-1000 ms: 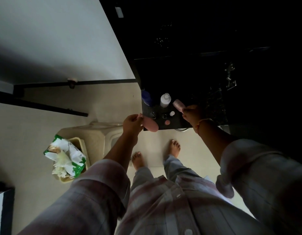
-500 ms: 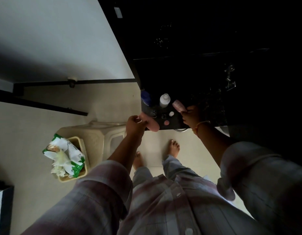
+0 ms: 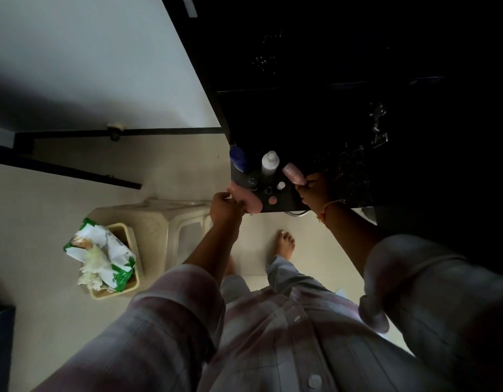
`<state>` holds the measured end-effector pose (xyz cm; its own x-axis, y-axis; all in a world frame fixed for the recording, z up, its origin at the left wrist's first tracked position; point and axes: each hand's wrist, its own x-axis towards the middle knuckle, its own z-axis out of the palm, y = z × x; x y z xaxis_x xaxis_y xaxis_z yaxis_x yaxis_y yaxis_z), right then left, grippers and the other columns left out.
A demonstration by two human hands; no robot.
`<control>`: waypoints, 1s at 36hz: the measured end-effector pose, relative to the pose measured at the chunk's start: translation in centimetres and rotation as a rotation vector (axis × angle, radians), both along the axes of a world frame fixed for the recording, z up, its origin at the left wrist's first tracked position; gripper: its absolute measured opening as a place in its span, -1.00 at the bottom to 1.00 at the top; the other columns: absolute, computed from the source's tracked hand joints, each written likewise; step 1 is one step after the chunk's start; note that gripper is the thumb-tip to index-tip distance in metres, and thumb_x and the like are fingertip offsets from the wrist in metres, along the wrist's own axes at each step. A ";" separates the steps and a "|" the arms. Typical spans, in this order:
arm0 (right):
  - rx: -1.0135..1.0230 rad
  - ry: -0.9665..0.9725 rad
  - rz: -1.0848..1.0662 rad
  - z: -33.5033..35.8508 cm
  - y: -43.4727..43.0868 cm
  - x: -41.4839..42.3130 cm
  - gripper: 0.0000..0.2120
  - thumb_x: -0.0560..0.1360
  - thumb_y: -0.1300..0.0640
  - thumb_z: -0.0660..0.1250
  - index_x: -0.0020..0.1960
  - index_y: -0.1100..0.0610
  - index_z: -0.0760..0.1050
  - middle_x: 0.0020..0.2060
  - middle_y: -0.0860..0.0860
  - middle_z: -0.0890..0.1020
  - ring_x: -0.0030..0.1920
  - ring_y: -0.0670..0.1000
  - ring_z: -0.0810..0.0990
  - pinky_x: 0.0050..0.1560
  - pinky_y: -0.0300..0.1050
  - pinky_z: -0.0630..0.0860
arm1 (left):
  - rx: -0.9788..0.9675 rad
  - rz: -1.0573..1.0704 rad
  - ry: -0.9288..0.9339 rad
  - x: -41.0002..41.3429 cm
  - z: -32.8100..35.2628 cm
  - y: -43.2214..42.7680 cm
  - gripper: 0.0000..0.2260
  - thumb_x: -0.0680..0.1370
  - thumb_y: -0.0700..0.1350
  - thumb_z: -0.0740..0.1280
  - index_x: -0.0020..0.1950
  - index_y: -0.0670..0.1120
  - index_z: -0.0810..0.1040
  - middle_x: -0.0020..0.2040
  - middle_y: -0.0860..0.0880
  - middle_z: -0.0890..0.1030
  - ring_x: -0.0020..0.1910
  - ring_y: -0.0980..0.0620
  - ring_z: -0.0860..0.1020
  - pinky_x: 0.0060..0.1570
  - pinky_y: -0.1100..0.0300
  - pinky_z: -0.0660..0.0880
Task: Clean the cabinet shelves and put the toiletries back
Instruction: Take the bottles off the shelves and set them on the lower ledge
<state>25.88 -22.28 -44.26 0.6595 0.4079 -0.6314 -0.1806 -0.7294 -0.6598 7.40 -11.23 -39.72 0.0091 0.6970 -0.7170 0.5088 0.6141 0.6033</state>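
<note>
**Head view, looking steeply down.** The cabinet interior (image 3: 343, 123) beyond and to the right of the fingers is almost black. Its contents cannot be made out, and the few glints there are unreadable. The left foot is hidden under the left forearm, while the right foot (image 3: 285, 244) shows.

**Hands (two).**
- **Left hand (image 3: 226, 206):** the fingers are curled round the near end of a long pink container (image 3: 247, 198). It lies tilted across the front left corner of the dark shelf (image 3: 285, 206).
- **Right hand (image 3: 315, 190):** the fingertips are pinched on the near end of a small pink bottle (image 3: 293, 171), which is tilted. The dim light hides the thumb, and whether the bottle rests on the shelf cannot be told. An orange thread (image 3: 331, 205) circles this wrist.

**On the shelf.**
- **Between the two sets of fingers:** one white cap (image 3: 281, 185), one pink cap (image 3: 273, 200) and two dark little jars (image 3: 253, 181), barely legible.
- **Just beyond the left fingers:** one blue bottle (image 3: 239, 159) and one white bottle (image 3: 270, 162).

**On the floor, below and left of the left fingers.** One pale stool (image 3: 160, 219) stands there, with one bin (image 3: 114, 292) beside it. The bin holds a crumpled green-and-white wrapper (image 3: 114, 250) and pale scraps, heaped above its rim.
</note>
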 end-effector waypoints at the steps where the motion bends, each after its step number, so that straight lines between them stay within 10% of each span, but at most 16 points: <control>1: -0.001 0.005 0.006 -0.3 -0.1 0.1 -0.82 0.32 0.07 0.41 -0.18 0.07 0.43 -0.21 0.17 0.57 -0.16 0.11 0.55 -0.01 0.21 0.56 | 0.005 -0.005 0.007 0.0 0.0 0.0 -0.59 0.43 -0.32 0.43 0.24 -0.17 0.42 -0.09 -0.09 0.55 -0.26 -0.01 0.58 -0.29 0.13 0.60; 8: -0.035 -0.019 0.007 0.9 -0.2 -0.1 -0.75 0.33 0.03 0.44 -0.09 0.05 0.44 -0.04 0.24 0.61 -0.02 0.22 0.61 0.04 0.24 0.58 | 0.017 -0.020 0.039 0.0 -0.1 -0.2 -0.57 0.41 -0.26 0.46 0.24 -0.20 0.41 -0.13 -0.04 0.53 -0.18 -0.06 0.60 -0.09 -0.03 0.63; 14: -0.059 -0.074 0.002 2.9 0.1 -0.2 -0.53 0.41 0.11 0.48 0.23 0.24 0.41 0.15 0.22 0.54 0.14 0.21 0.55 0.21 0.16 0.50 | 0.110 -0.144 0.124 -0.4 1.4 -0.2 -0.54 0.45 -0.15 0.46 0.29 -0.18 0.40 -0.09 0.00 0.52 -0.11 0.01 0.52 -0.25 0.22 0.42; 20: -0.033 -0.133 -0.003 6.6 0.4 -0.5 -0.50 0.46 0.05 0.46 0.27 0.26 0.40 0.15 0.14 0.52 0.17 0.11 0.51 0.21 -0.02 0.45 | 0.377 -0.390 0.159 -1.0 4.2 0.1 -0.58 0.48 -0.12 0.42 0.29 -0.15 0.41 0.17 -0.11 0.51 0.10 -0.06 0.52 0.11 0.02 0.53; 36: 0.429 -0.820 -0.118 25.4 1.6 -2.8 -0.85 0.51 0.10 0.36 0.06 0.12 0.53 -0.01 0.02 0.54 -0.13 -0.11 0.54 -0.04 -0.24 0.49 | 1.195 -0.790 -0.339 4.4 23.1 1.4 -0.77 0.56 -0.11 0.33 0.19 -0.12 0.46 0.13 -0.07 0.49 0.15 0.00 0.43 0.19 0.21 0.37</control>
